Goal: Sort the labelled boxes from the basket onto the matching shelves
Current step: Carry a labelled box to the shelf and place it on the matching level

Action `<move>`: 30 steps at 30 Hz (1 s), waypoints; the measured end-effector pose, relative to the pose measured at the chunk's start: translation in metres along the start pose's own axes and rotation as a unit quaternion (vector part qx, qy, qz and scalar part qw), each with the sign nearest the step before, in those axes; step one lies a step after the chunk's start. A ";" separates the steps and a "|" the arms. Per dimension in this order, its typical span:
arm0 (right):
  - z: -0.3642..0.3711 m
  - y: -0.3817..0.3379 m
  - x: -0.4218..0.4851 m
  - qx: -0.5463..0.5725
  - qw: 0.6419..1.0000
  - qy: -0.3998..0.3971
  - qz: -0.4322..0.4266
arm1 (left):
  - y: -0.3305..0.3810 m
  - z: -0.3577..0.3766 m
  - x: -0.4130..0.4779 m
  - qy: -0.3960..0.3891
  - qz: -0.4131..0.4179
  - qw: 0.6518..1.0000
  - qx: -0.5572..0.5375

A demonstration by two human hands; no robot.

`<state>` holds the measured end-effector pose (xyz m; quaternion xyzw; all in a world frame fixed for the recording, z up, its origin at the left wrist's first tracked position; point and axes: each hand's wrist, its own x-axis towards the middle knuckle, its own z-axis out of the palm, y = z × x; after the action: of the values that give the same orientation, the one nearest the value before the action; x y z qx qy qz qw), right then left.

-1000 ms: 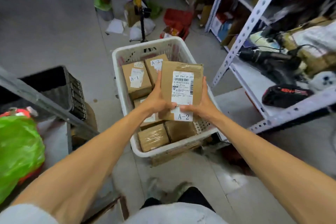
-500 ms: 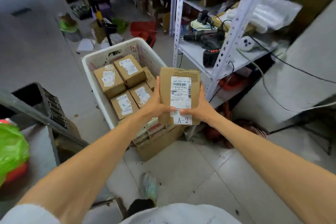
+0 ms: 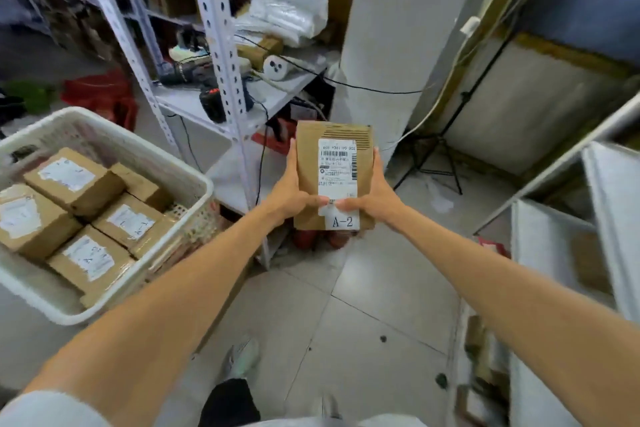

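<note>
Grey tiled floor (image 3: 363, 305): a black tripod stand (image 3: 465, 94) stands on it at centre right, a red crate (image 3: 100, 94) at upper left. White slotted-steel shelf rack (image 3: 180, 102), upper centre: its board carries a black tool with red marking (image 3: 212, 107), a white round device (image 3: 275, 68) and stacked white bags (image 3: 287, 14). White shelf unit (image 3: 543, 239), right edge: one brown box (image 3: 590, 267), blurred.
</note>
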<state>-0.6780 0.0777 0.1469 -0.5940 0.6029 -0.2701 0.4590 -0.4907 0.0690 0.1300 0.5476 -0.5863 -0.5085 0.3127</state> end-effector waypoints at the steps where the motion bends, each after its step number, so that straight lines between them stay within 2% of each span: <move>1: -0.018 0.003 -0.004 0.003 1.000 0.021 0.011 | 0.012 0.013 0.009 -0.021 0.014 1.000 0.000; 8: -0.110 0.007 -0.050 0.048 0.978 0.183 0.087 | 0.088 0.089 0.054 -0.191 0.088 0.977 -0.032; 16: -0.142 0.012 -0.138 0.094 0.906 0.388 0.140 | 0.147 0.168 0.062 -0.364 0.095 0.926 -0.019; 21: -0.140 0.020 -0.182 0.098 0.836 0.512 0.171 | 0.172 0.213 0.050 -0.472 0.122 0.873 -0.005; 25: -0.136 0.035 -0.208 0.098 0.765 0.605 0.199 | 0.184 0.249 0.037 -0.536 0.137 0.833 0.008; 30: -0.127 0.049 -0.247 0.148 0.682 0.674 0.243 | 0.177 0.294 0.006 -0.611 0.128 0.781 0.014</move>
<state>-0.8433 0.2955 0.2165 -0.0090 0.8246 -0.5624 0.0602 -0.8206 0.1172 0.2107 0.0463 -0.7262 -0.6836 -0.0563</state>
